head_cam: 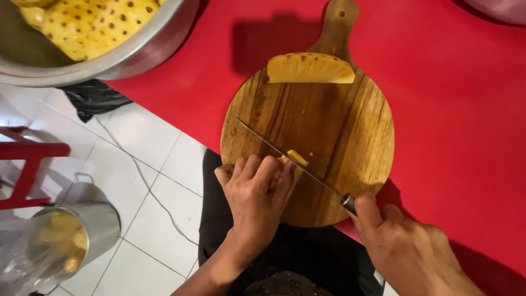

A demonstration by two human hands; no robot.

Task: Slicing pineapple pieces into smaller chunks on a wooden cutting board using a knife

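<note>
A round wooden cutting board (339, 126) with a handle lies on a red table. My left hand (253, 197) presses a small yellow pineapple piece (295, 159) against the board's near edge. My right hand (402, 246) grips the dark handle of a long thin knife (285, 154). Its blade runs diagonally across the board, up and to the left, and rests on the piece beside my left fingers. A larger pineapple wedge (310, 68) lies apart at the board's far side, near the handle.
A big metal bowl (118, 57) with peeled pineapple stands at the table's top-left corner. On the white tiled floor to the left are a metal pot (96, 225) with scraps, a clear plastic bag (24, 252), a red stool (27, 159) and a black bag (90, 98).
</note>
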